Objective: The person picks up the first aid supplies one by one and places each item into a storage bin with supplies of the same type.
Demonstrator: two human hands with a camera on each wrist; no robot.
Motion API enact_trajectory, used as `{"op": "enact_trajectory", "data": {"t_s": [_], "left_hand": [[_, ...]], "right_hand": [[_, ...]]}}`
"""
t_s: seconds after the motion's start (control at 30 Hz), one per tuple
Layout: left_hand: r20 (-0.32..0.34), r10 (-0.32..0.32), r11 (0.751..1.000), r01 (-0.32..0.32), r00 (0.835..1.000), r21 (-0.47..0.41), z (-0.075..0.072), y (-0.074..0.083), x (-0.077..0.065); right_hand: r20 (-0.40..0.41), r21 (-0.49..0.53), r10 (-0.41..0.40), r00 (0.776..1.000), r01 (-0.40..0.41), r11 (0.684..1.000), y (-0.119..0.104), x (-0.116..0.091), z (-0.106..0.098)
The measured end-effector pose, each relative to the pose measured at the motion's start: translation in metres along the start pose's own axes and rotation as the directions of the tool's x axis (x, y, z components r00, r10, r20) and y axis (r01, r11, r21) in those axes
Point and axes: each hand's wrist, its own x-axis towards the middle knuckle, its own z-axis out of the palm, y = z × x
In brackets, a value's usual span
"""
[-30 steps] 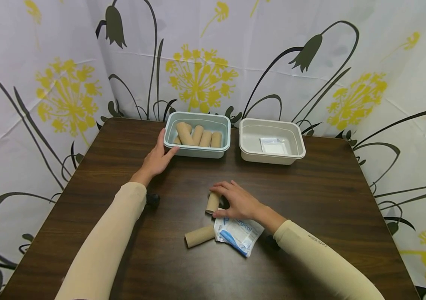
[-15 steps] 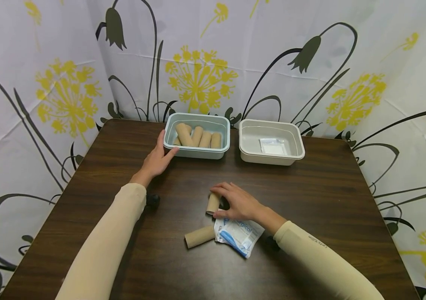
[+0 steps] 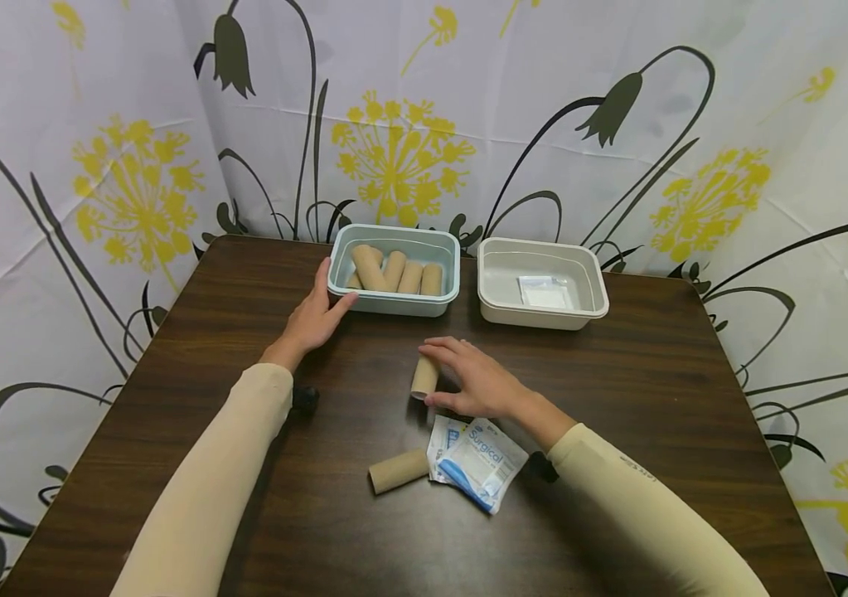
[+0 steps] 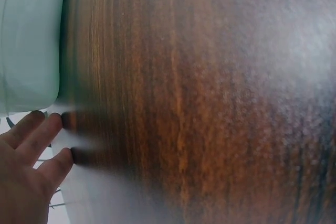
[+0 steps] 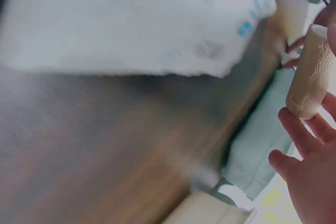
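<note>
The right hand [image 3: 477, 383] pinches 1 cardboard tube [image 3: 425, 376] between thumb and fingertips, the tube lying to the left of its palm, tilted, above or on the table [image 3: 617, 398]; I cannot tell which. The left hand [image 3: 312, 317], fingers spread and fairly straight, rests against the left front corner of the blue bin [image 3: 394, 305], well apart from that tube. A 2nd tube [image 3: 398, 472] lies nearer the person, just beside the packets [image 3: 485, 464], below both hands in the head view.
</note>
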Motion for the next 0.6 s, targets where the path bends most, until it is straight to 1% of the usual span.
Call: {"op": "enact_trajectory", "data": {"t_s": [0.33, 0.47, 0.6], "left_hand": [[0.001, -0.007, 1.0, 0.007, 1.0, -0.004, 0.001, 0.001, 0.001], [0.002, -0.008, 1.0, 0.008, 1.0, -0.004, 0.001, 0.0, 0.001], [-0.002, -0.011, 1.0, 0.011, 1.0, -0.003, 0.001, -0.001, 0.001]], "right_hand": [[-0.115, -0.056, 0.014, 0.993, -0.02, 0.998, 0.005, 0.03, -0.025], [-0.142, -0.027, 0.033, 0.989, -0.037, 0.999, 0.009, 0.046, -0.034], [-0.178, 0.026, 0.095, 0.979, -0.091, 0.995, 0.019, 0.064, -0.037]]}}
